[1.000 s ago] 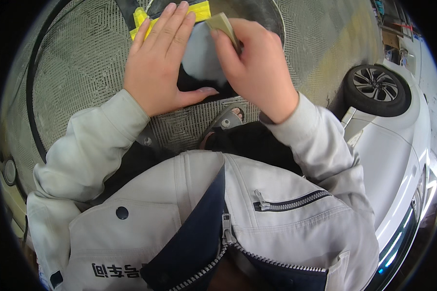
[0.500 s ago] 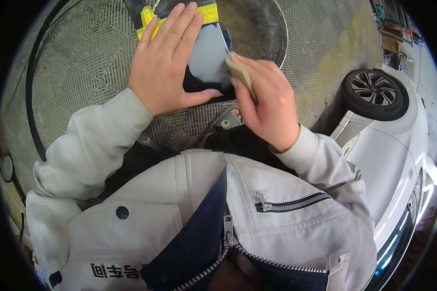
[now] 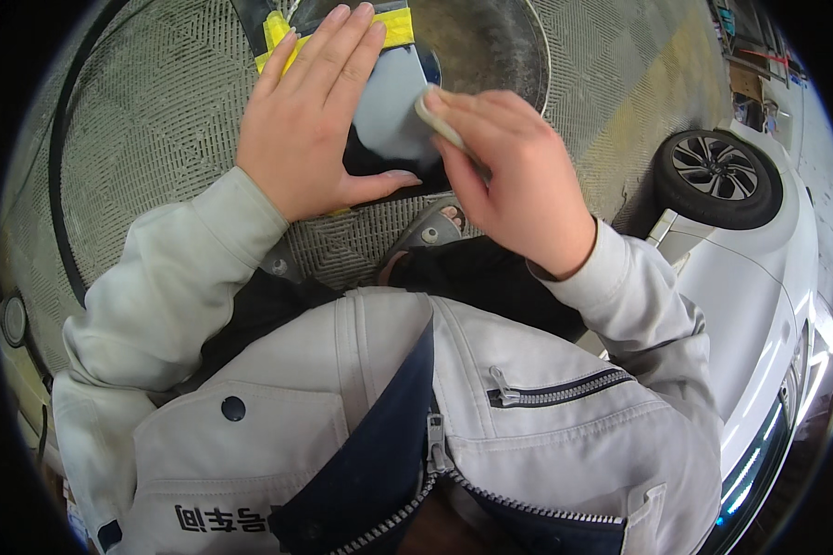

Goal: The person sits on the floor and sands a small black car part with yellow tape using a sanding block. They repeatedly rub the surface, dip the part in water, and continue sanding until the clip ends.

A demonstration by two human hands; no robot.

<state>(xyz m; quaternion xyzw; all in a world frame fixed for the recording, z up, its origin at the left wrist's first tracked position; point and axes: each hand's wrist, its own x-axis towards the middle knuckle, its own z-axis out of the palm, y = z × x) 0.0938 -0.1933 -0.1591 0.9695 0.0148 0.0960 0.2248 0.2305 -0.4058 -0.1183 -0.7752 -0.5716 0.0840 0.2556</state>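
Observation:
My left hand (image 3: 305,134) lies flat with fingers stretched over a dark panel (image 3: 366,165), thumb out along its near edge. A smooth grey patch (image 3: 391,116) covers part of this panel, and yellow masking tape (image 3: 398,28) runs across its far end, partly under my fingers. In my right hand (image 3: 528,176) a thin beige sanding pad (image 3: 426,111) is pinched between thumb and fingers. Its far end meets the right side of the grey patch, bending a little. My palm hides the panel's left part.
A round, dark basin (image 3: 500,42) sits beyond and beside the panel on a grey grated floor (image 3: 176,120). My sandalled foot (image 3: 432,233) shows below the panel. At right stands a white car (image 3: 759,277) with its wheel (image 3: 717,178); a black hose (image 3: 60,166) curves along the left.
My right hand has brought the sanding pad slightly farther away and left, onto the grey patch's edge, and the pad's angle has changed. The left hand has shifted slightly left.

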